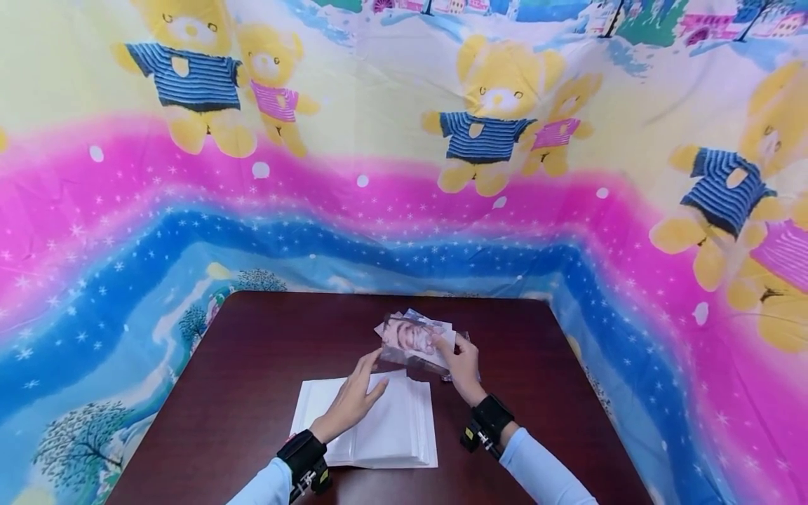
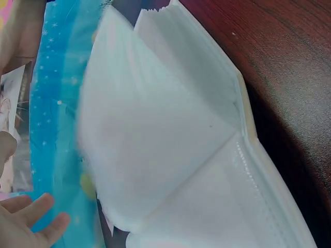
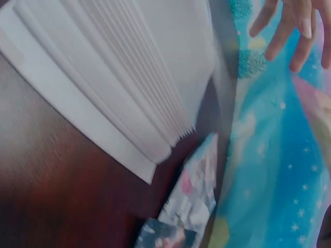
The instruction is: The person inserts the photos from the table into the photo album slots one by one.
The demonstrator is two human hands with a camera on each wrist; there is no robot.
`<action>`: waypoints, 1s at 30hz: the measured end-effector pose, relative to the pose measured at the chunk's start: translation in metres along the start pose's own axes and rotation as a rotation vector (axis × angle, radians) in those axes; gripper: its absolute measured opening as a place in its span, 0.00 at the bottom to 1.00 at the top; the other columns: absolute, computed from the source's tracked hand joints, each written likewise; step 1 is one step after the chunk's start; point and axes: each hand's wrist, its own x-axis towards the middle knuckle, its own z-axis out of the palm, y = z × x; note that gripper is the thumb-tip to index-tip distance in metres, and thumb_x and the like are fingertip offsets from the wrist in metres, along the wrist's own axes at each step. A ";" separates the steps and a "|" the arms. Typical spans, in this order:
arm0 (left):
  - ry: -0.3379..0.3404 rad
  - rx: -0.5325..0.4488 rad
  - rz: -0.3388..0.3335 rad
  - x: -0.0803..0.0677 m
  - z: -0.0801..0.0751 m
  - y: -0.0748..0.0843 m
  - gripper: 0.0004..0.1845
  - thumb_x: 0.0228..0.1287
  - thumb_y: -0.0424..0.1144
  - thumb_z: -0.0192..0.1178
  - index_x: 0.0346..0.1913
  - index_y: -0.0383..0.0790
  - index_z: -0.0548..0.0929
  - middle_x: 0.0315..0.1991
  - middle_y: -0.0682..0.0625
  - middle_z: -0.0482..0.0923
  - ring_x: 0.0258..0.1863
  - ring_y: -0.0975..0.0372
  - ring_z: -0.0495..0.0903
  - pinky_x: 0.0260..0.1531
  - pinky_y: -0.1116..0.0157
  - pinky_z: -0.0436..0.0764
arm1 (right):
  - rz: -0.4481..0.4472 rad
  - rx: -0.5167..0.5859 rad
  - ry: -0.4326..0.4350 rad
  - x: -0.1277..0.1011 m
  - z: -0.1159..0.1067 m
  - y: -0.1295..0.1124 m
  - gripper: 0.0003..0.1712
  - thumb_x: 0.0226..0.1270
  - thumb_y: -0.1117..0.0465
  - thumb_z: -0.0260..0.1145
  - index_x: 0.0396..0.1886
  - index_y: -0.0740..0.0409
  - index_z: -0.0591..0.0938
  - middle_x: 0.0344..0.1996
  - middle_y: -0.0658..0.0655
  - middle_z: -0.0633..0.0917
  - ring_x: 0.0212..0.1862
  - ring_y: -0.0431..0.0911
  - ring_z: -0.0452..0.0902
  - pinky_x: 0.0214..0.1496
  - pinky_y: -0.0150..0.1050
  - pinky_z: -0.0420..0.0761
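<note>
Nearest the camera, an open white album (image 1: 379, 428) lay on the dark wooden table (image 1: 252, 337), the left hand (image 1: 353, 400) resting flat-fingered on its page while the right hand (image 1: 463, 365) pinched a stack of photos (image 1: 413, 337) just beyond its far edge.

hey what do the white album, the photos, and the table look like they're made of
The white album looks like a stack of thin translucent plastic or paper sleeves, matte white, their layered edges fanned. The photos seem to be glossy printed paper in clear sleeves, judging by the sheen; the right hand grips them. The table looks like dark red-brown polished wood or veneer, with visible grain.
</note>
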 end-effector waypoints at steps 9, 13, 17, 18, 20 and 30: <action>0.197 -0.019 0.042 0.010 -0.007 0.000 0.31 0.70 0.36 0.62 0.71 0.35 0.64 0.61 0.38 0.71 0.52 0.49 0.79 0.43 0.49 0.80 | 0.077 -0.014 -0.361 0.010 -0.009 -0.005 0.12 0.71 0.66 0.64 0.29 0.70 0.79 0.19 0.55 0.71 0.23 0.37 0.61 0.29 0.31 0.64; 0.206 -0.038 0.133 0.010 -0.007 -0.003 0.14 0.65 0.28 0.64 0.53 0.33 0.81 0.40 0.46 0.81 0.34 0.60 0.80 0.32 0.59 0.81 | 0.072 -0.046 -0.498 0.008 -0.008 -0.002 0.10 0.72 0.66 0.63 0.31 0.69 0.79 0.20 0.56 0.70 0.25 0.39 0.62 0.33 0.33 0.65; 0.207 -0.084 0.104 0.006 -0.006 -0.005 0.08 0.62 0.25 0.65 0.43 0.35 0.84 0.32 0.50 0.80 0.28 0.65 0.77 0.28 0.67 0.79 | 0.148 0.006 -0.486 0.006 -0.006 0.015 0.08 0.73 0.64 0.62 0.37 0.68 0.78 0.27 0.56 0.71 0.25 0.41 0.62 0.32 0.36 0.65; 0.224 -0.102 0.084 0.005 -0.006 -0.006 0.08 0.62 0.25 0.65 0.43 0.35 0.84 0.32 0.51 0.80 0.28 0.65 0.78 0.28 0.68 0.79 | 0.191 0.050 -0.468 0.004 -0.004 0.022 0.07 0.73 0.65 0.62 0.41 0.67 0.77 0.29 0.55 0.73 0.26 0.41 0.65 0.34 0.37 0.68; 0.270 -0.149 0.041 0.005 -0.007 -0.007 0.08 0.62 0.24 0.65 0.42 0.34 0.83 0.31 0.49 0.81 0.28 0.63 0.80 0.28 0.68 0.81 | 0.292 0.160 -0.440 0.001 0.000 0.036 0.10 0.73 0.65 0.62 0.50 0.64 0.76 0.37 0.54 0.78 0.31 0.41 0.74 0.39 0.41 0.78; 0.268 -0.227 -0.040 0.002 -0.015 -0.005 0.13 0.61 0.24 0.65 0.48 0.30 0.79 0.28 0.48 0.81 0.27 0.61 0.82 0.28 0.66 0.81 | 0.407 0.308 -0.385 -0.008 0.023 0.048 0.12 0.70 0.65 0.65 0.45 0.72 0.78 0.33 0.53 0.83 0.37 0.45 0.83 0.49 0.50 0.83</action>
